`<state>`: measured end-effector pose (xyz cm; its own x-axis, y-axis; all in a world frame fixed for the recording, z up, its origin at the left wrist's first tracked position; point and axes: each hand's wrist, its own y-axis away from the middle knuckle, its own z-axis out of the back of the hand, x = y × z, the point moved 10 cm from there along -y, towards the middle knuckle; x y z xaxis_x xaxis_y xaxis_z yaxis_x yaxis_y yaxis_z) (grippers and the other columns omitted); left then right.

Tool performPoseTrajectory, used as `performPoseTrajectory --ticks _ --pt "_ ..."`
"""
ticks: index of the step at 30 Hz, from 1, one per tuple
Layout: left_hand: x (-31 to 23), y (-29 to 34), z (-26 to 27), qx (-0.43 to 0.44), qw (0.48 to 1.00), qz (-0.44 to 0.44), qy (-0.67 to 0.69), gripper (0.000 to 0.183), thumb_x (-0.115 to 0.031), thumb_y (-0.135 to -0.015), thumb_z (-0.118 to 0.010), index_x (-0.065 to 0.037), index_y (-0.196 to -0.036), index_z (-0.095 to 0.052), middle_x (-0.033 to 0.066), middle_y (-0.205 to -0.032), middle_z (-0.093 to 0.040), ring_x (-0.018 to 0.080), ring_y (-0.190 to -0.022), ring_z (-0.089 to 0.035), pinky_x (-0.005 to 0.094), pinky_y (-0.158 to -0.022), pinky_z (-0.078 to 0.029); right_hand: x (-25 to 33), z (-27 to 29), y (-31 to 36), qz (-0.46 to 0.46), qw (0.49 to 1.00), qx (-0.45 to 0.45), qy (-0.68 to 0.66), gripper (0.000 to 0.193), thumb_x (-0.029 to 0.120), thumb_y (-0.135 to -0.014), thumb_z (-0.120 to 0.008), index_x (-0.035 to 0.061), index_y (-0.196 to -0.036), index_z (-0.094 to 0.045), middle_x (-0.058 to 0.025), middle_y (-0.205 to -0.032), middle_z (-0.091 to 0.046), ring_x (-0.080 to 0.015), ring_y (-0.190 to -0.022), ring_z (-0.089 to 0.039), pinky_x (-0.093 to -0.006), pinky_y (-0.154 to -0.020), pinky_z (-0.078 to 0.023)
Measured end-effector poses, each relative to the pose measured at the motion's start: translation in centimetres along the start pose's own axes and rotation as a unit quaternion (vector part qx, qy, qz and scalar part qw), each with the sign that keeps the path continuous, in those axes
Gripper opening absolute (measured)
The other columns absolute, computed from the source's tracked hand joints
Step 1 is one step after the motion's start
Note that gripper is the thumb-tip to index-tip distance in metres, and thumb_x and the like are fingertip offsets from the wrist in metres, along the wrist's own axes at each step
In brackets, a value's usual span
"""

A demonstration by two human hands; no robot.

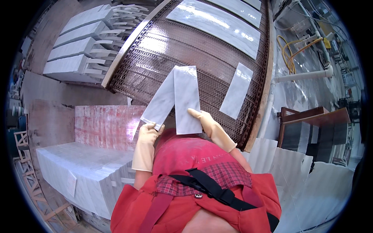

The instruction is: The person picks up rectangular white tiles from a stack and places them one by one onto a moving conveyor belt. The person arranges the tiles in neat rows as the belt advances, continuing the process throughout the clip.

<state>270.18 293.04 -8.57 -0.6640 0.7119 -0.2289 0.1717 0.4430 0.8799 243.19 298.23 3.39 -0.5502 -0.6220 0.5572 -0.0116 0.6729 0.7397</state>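
Note:
Cream rubber gloves cover both my hands. My left hand point(146, 144) has its fingers closed on the near end of a narrow white marble tile point(161, 98), which slants away to the right. A second white marble tile point(187, 99) stands nearly straight in front of me, its near end close to my apron. My right hand point(208, 123) grips its right edge, thumb on top. The far ends of the two tiles meet or overlap. Beyond them runs a wire mesh conveyor point(136, 75). Another narrow tile point(237, 91) lies on its right side.
Larger glossy slabs point(217, 25) lie farther up the conveyor, between its side rails point(134, 40). Stacked tiles point(70, 62) stand at the far left, and a big tile stack point(83, 171) at the near left by a reddish panel point(108, 126). Right are a white pipe point(303, 76) and yellow hose point(289, 54).

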Motion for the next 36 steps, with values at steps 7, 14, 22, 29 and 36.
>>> performPoseTrajectory --ticks 7,14,22,29,36 --pt "0.0 0.3 -1.1 0.037 0.998 -0.033 -0.041 0.04 -0.01 -0.098 -0.056 -0.007 -0.138 -0.055 0.0154 -0.137 -0.062 0.0374 -0.124 -0.063 0.0672 -0.096 -0.059 2.3 -0.2 2.8 0.032 0.992 0.044 -0.117 0.048 0.029 -0.104 -0.068 -0.0025 -0.141 -0.064 -0.0161 -0.127 -0.075 -0.028 -0.11 -0.075 -0.04 -0.1 -0.059" --pt "-0.3 1.6 -4.5 0.109 0.994 0.034 0.0 0.068 -0.067 -0.106 -0.038 -0.02 -0.154 -0.051 0.0096 -0.158 -0.055 0.0408 -0.143 -0.053 0.0785 -0.105 -0.042 1.0 4.2 0.1 0.111 0.987 -0.055 -0.099 0.051 0.038 -0.104 -0.067 0.0008 -0.139 -0.065 -0.0124 -0.125 -0.075 -0.0254 -0.109 -0.074 -0.0389 -0.099 -0.057" --pt "-0.9 1.7 -5.8 0.081 0.995 0.062 0.015 0.064 -0.056 -0.108 -0.032 -0.017 -0.156 -0.049 0.0141 -0.162 -0.05 0.0462 -0.145 -0.049 0.0855 -0.103 -0.033 0.7 7.4 0.2 0.031 0.974 -0.17 0.149 0.051 0.042 -0.103 -0.07 -0.002 -0.127 -0.07 -0.0088 -0.106 -0.076 -0.0196 -0.09 -0.072 -0.0376 -0.083 -0.057" --pt "-0.7 0.8 -5.3 0.053 0.993 0.07 0.084 0.054 -0.037 -0.105 -0.043 -0.013 -0.152 -0.052 0.016 -0.161 -0.051 0.0466 -0.144 -0.05 0.0839 -0.103 -0.035 5.8 7.1 4.4 0.048 0.832 -0.278 0.477 0.049 0.048 -0.104 -0.063 0.008 -0.128 -0.074 -0.0153 -0.121 -0.077 -0.0281 -0.11 -0.074 -0.0392 -0.097 -0.056" --pt "-0.2 1.3 -4.7 0.011 0.997 0.061 0.036 0.047 -0.02 -0.103 -0.049 0.003 -0.143 -0.054 0.0234 -0.148 -0.058 0.0458 -0.136 -0.057 0.0716 -0.104 -0.049 4.9 -1.6 1.4 0.037 0.955 -0.055 0.29 0.061 0.045 -0.106 -0.065 0.0053 -0.151 -0.059 -0.0144 -0.122 -0.076 -0.0231 -0.108 -0.074 -0.037 -0.101 -0.056"
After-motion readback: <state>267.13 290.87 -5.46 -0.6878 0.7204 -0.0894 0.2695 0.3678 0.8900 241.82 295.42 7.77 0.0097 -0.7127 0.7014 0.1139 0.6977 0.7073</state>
